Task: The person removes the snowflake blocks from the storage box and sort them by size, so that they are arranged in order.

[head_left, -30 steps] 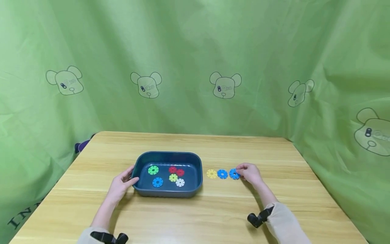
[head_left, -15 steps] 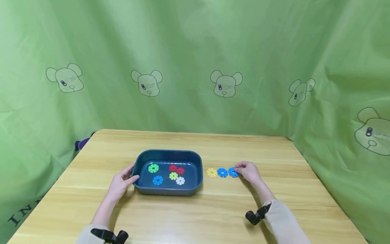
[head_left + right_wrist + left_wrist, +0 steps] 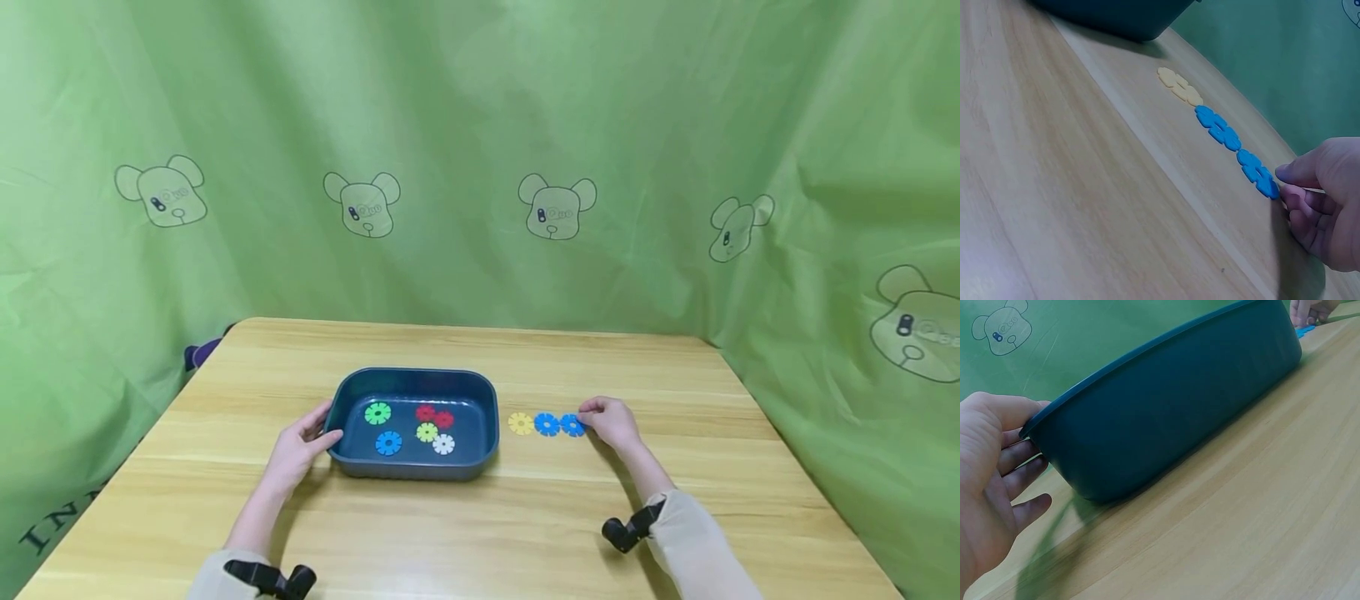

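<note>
My left hand (image 3: 295, 452) grips the left rim of a dark blue-green bin (image 3: 412, 471), thumb over the edge and fingers outside, as the left wrist view shows. Right of the bin, a yellow notched disc (image 3: 521, 423), a blue disc (image 3: 547, 424) and a second blue disc (image 3: 572, 425) lie flat in a row. At the second blue disc's right edge (image 3: 1257, 174) is my right hand (image 3: 1329, 200), thumb and forefinger pinching that edge. Inside the bin lie a green disc (image 3: 377, 413), a blue disc (image 3: 388, 442), two red ones, a yellow-green one (image 3: 427, 432) and a white one (image 3: 443, 444).
The bin and the row of discs stand on a wooden table (image 3: 420, 542). A green curtain (image 3: 450, 275) with mouse-head drawings hangs behind the table and along its sides. Something purple (image 3: 201, 354) shows beyond the table's back left corner.
The right hand has moved slightly left with the outer blue disc, which now touches or nearly touches the middle blue one. The left hand keeps its grip on the bin.
</note>
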`<state>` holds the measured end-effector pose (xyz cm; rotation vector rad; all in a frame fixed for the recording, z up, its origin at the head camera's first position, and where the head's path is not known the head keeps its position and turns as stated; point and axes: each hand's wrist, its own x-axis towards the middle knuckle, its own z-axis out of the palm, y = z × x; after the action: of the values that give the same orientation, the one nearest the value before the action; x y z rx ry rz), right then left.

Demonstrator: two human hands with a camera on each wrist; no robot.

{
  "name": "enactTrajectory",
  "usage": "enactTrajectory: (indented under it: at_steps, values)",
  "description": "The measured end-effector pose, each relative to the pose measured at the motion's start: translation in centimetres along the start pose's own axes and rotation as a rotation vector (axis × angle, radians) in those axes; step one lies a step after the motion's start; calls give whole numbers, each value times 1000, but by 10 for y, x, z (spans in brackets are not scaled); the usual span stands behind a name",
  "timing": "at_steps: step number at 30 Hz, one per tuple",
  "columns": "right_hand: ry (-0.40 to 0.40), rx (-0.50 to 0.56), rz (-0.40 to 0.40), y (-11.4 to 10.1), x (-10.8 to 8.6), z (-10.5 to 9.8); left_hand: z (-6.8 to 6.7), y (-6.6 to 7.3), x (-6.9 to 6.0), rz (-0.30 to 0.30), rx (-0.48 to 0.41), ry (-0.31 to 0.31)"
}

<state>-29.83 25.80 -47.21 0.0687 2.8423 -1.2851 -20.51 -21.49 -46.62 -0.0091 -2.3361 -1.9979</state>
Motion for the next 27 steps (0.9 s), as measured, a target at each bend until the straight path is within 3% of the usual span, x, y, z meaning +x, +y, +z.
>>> enactTrajectory:
  at_steps: [14, 27]
  values:
    - [-67, 112, 39, -10, -1, -6, -1, 2, 0, -19, 14, 2]
    - [-126, 163, -93, -73, 3, 1, 0, 1, 0, 2, -9, 11]
